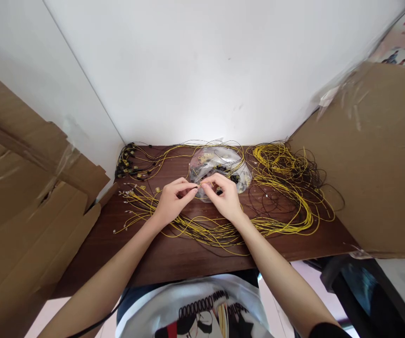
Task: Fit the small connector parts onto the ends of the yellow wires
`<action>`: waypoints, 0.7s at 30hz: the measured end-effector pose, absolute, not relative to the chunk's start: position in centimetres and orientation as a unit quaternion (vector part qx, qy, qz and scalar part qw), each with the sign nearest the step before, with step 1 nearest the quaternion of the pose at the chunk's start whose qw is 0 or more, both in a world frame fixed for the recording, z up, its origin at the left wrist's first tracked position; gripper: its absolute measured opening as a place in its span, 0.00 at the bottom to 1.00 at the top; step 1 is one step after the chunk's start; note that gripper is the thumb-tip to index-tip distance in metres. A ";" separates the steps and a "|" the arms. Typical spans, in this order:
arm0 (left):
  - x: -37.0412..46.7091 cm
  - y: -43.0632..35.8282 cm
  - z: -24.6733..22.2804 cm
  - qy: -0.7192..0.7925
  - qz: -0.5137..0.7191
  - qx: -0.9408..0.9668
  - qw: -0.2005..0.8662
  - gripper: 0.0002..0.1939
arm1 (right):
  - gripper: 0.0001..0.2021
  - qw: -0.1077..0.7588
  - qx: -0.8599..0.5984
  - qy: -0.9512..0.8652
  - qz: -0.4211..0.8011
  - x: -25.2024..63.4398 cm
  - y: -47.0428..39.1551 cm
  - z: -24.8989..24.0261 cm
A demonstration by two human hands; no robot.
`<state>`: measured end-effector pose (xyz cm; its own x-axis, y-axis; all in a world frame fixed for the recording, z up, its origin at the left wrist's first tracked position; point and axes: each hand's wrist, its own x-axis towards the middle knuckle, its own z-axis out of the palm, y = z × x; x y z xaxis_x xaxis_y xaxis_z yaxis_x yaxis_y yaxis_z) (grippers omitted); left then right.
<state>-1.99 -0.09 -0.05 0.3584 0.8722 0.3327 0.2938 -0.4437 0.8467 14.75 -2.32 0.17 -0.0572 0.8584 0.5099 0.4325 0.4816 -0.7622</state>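
My left hand (175,201) is closed in a pinch, with a small black piece (194,187) at its fingertips. Right beside it, my right hand (224,195) pinches a tiny yellowish piece (202,184); its exact kind is too small to tell. The fingertips of both hands nearly meet over a clear plastic bag (244,180) that holds small black and yellow parts. Under my wrists runs a long bundle of yellow and black wires (216,237). Its whitish wire ends (127,193) fan out on the left.
The brown tabletop (146,267) meets a white wall (206,80) at the back. Cardboard stands at the left (22,197) and right (371,164). Wires with black and yellow ends (128,162) lie at the back left, and a coiled wire heap (276,159) at the back right.
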 end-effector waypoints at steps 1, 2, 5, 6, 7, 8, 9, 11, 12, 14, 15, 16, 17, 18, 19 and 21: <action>-2.0 -0.1 -0.1 0.392 0.408 0.745 0.354 0.11 | 0.07 0.514 -0.467 -0.688 0.211 14.8 -2.3 0.2; -2.0 -0.1 -0.1 0.392 0.408 0.744 0.355 0.11 | 0.07 0.527 -0.470 -0.675 0.213 14.8 -2.3 0.2; -2.0 -0.1 -0.1 0.393 0.407 0.744 0.356 0.12 | 0.07 0.581 -0.484 -0.612 0.232 15.0 -2.0 0.0; -2.0 -0.1 -0.1 0.393 0.407 0.744 0.356 0.11 | 0.07 0.597 -0.489 -0.588 0.242 15.2 -1.9 -0.1; -2.0 -0.2 -0.1 0.393 0.406 0.744 0.356 0.11 | 0.07 0.610 -0.494 -0.565 0.252 15.3 -1.8 -0.1; -2.0 -0.2 -0.1 0.392 0.405 0.745 0.357 0.11 | 0.07 0.621 -0.497 -0.547 0.260 15.4 -1.6 -0.1; -2.0 -0.2 -0.1 0.391 0.404 0.745 0.358 0.11 | 0.07 0.631 -0.497 -0.532 0.266 15.5 -1.5 -0.1; -2.0 -0.2 0.0 0.387 0.401 0.748 0.361 0.11 | 0.07 0.651 -0.490 -0.515 0.268 15.7 -1.2 -0.1; -2.0 -0.2 0.0 0.385 0.401 0.749 0.361 0.11 | 0.07 0.660 -0.486 -0.510 0.262 15.8 -1.1 0.0; -2.1 -0.2 0.0 0.382 0.401 0.750 0.361 0.11 | 0.08 0.676 -0.483 -0.501 0.241 15.7 -1.2 0.4; -2.1 -0.1 0.0 0.381 0.401 0.751 0.361 0.11 | 0.08 0.683 -0.484 -0.497 0.230 15.7 -1.5 0.8; -2.1 -0.1 0.0 0.380 0.401 0.752 0.360 0.11 | 0.08 0.688 -0.484 -0.493 0.221 15.5 -1.9 1.4; -2.2 -0.1 0.0 0.379 0.401 0.753 0.358 0.11 | 0.06 0.693 -0.482 -0.492 0.214 15.3 -2.5 2.1; -2.2 -0.1 -0.1 0.379 0.400 0.755 0.357 0.12 | 0.05 0.695 -0.480 -0.492 0.211 15.0 -3.4 3.1; -2.2 -0.1 -0.1 0.379 0.398 0.756 0.355 0.12 | 0.04 0.697 -0.473 -0.499 0.205 14.6 -4.4 4.3; -2.2 -0.1 -0.1 0.381 0.393 0.757 0.356 0.12 | 0.01 0.699 -0.436 -0.529 0.202 13.7 -7.0 7.1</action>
